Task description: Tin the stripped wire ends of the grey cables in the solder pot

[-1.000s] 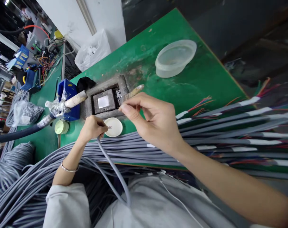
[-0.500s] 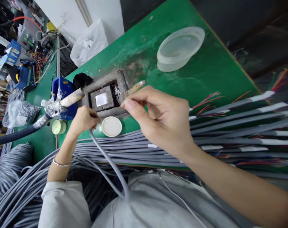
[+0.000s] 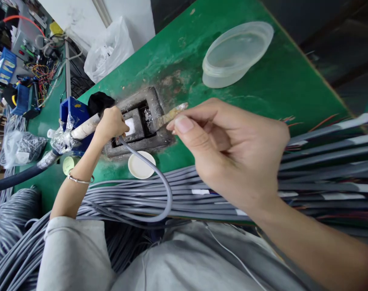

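Observation:
My left hand point(image 3: 111, 123) is closed around a grey cable point(image 3: 147, 161) near its end, over the left part of the solder pot point(image 3: 159, 137). Its fingers hide the cable's tip and part of the shiny square of molten solder point(image 3: 130, 126). The cable loops down toward my body and back left. Nearer the camera, my right hand point(image 3: 232, 149) has thumb and forefinger pinched together; what they hold, if anything, I cannot make out. Just behind these fingertips, a crusted stick point(image 3: 170, 115) lies across the pot's right side. A round white lid point(image 3: 142, 165) sits just below the pot.
A bundle of grey cables point(image 3: 111, 198) runs along the near edge of the green table point(image 3: 184, 52). An oval plastic tub point(image 3: 237, 54) stands at the back right. A taped hose pipe point(image 3: 85, 127) points at the pot from the left, beside a blue box point(image 3: 77, 109).
My left hand has moved up and slightly right, bringing the cable from the pot's front left over the pot. My right hand has shifted right, still pinched.

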{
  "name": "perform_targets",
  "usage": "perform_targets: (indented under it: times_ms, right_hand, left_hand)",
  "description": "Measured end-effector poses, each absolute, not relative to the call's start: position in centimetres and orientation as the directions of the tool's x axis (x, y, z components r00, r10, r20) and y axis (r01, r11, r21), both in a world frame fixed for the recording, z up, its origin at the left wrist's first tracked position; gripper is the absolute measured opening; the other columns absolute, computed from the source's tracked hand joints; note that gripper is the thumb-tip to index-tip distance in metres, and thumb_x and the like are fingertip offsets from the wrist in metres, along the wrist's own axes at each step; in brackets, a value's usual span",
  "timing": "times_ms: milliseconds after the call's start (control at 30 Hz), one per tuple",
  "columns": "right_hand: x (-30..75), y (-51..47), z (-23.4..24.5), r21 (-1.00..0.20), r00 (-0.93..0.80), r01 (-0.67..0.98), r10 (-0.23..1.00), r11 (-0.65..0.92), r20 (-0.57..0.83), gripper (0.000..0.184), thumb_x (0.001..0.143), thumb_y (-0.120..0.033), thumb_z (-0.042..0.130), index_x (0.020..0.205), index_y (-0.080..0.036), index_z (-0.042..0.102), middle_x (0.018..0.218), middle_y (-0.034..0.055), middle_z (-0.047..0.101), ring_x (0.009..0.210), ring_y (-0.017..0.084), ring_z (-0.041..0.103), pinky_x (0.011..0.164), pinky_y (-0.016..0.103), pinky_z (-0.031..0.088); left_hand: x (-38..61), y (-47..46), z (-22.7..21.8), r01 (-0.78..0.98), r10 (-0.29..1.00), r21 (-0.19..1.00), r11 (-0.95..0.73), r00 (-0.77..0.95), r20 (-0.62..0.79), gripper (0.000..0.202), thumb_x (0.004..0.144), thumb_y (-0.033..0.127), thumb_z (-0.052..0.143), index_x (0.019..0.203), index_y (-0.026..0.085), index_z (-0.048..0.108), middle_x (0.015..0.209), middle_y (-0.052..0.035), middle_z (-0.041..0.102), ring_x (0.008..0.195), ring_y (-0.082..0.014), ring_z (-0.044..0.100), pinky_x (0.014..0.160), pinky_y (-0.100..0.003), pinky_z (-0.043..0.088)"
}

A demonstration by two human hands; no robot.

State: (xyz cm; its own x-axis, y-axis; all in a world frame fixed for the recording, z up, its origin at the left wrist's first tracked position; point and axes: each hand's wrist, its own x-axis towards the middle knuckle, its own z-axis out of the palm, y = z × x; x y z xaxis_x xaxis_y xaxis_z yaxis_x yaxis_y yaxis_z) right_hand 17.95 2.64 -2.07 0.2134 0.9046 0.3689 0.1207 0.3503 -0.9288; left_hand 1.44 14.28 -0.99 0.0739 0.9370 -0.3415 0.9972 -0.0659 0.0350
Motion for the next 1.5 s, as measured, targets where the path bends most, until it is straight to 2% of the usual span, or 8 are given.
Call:
perform_targets:
  times_ms: [200, 367, 500, 667, 800, 900, 1367, 1500]
  right_hand:
    - [18.0, 2.7, -2.2, -0.925, 0.221, 0.142, 0.9, 0.352, 0.376, 0.024, 0.09, -0.037, 0.049, 0.071, -0.024, 0.058, 0.063, -0.0006, 0.055, 0.062, 0.013, 0.054, 0.061, 0.03, 0.044]
    - [18.1, 2.7, -2.2, -0.935, 0.237, 0.123, 0.905, 0.333, 0.353, 0.026, 0.089, -0.04, 0.049, 0.071, -0.024, 0.058, 0.063, -0.0008, 0.055, 0.063, 0.013, 0.055, 0.059, 0.03, 0.044]
    - [18.1, 2.8, -2.2, -0.935, 0.256, 0.131, 0.9, 0.33, 0.353, 0.024, 0.09, -0.035, 0.049, 0.07, -0.024, 0.057, 0.064, -0.0011, 0.056, 0.06, 0.012, 0.053, 0.059, 0.029, 0.044]
    - [18.1, 2.9, -2.1, -0.929, 0.261, 0.084, 0.891, 0.361, 0.371, 0.016, 0.086, -0.023, 0.053, 0.07, -0.023, 0.055, 0.062, -0.0012, 0.054, 0.058, 0.012, 0.047, 0.059, 0.029, 0.041]
    - [17.9, 3.0, -2.2, -0.912, 0.244, 0.081, 0.88, 0.401, 0.408, 0.015, 0.084, -0.019, 0.054, 0.07, -0.022, 0.056, 0.061, -0.0012, 0.054, 0.056, 0.012, 0.046, 0.056, 0.029, 0.04]
    - [17.5, 2.9, -2.5, -0.904, 0.236, 0.063, 0.874, 0.423, 0.425, 0.014, 0.083, -0.019, 0.055, 0.07, -0.022, 0.056, 0.059, -0.0012, 0.052, 0.058, 0.013, 0.048, 0.055, 0.028, 0.039]
    - [17.1, 3.3, -2.6, -0.915, 0.219, 0.019, 0.891, 0.404, 0.398, 0.016, 0.081, -0.026, 0.055, 0.067, -0.02, 0.06, 0.062, 0.0003, 0.058, 0.059, 0.013, 0.053, 0.055, 0.027, 0.041]
    - [19.6, 2.9, -0.9, -0.904, 0.109, -0.009, 0.899, 0.428, 0.424, 0.016, 0.081, -0.024, 0.058, 0.067, -0.018, 0.064, 0.062, -0.001, 0.061, 0.061, 0.012, 0.057, 0.055, 0.025, 0.043]
  left_hand:
    - [1.6, 15.1, -1.8, 0.989, 0.93, -0.074, -0.129, 0.095, -0.356, 0.008, 0.058, 0.005, 0.058, 0.052, 0.007, 0.061, 0.044, -0.0008, 0.047, 0.063, -0.0206, 0.06, 0.071, -0.031, 0.048]
    - [1.6, 15.4, -2.5, 0.989, 0.935, -0.059, -0.134, 0.106, -0.339, 0.011, 0.057, 0.004, 0.057, 0.048, 0.009, 0.06, 0.037, 0.0012, 0.043, 0.055, -0.0187, 0.057, 0.066, -0.03, 0.048]
    - [1.5, 14.1, -1.3, 0.992, 0.95, 0.076, -0.103, 0.121, -0.289, 0.013, 0.057, 0.004, 0.058, 0.046, 0.009, 0.061, 0.035, 0.0013, 0.046, 0.044, -0.0132, 0.051, 0.053, -0.024, 0.044]
    - [1.1, 9.4, 2.0, 0.93, 0.973, 0.356, -0.087, 0.156, -0.169, 0.018, 0.066, 0.011, 0.057, 0.048, 0.011, 0.061, 0.037, 0.001, 0.052, 0.036, -0.0086, 0.047, 0.04, -0.019, 0.037]
    - [0.9, 5.3, 3.4, 0.769, 0.992, 0.639, 0.014, 0.068, -0.104, 0.014, 0.071, 0.019, 0.06, 0.06, 0.012, 0.064, 0.039, 0.0027, 0.054, 0.03, -0.0079, 0.046, 0.033, -0.017, 0.035]
    - [1.0, 2.8, 3.8, 0.648, 0.998, 0.761, 0.041, 0.002, -0.056, 0.016, 0.073, 0.025, 0.063, 0.064, 0.012, 0.063, 0.039, 0.0028, 0.054, 0.03, -0.0086, 0.047, 0.032, -0.018, 0.037]
    - [3.2, -5.2, 4.5, 0.479, 0.99, 0.876, -0.063, -0.081, 0.115, 0.016, 0.074, 0.025, 0.065, 0.067, 0.012, 0.067, 0.038, 0.0038, 0.053, 0.027, -0.006, 0.044, 0.028, -0.016, 0.033]
    - [7.0, -8.3, 1.5, 0.47, 0.991, 0.878, -0.094, 0.132, 0.036, 0.019, 0.078, 0.026, 0.06, 0.072, 0.011, 0.069, 0.048, -0.0005, 0.06, 0.035, -0.0069, 0.049, 0.035, -0.017, 0.037]
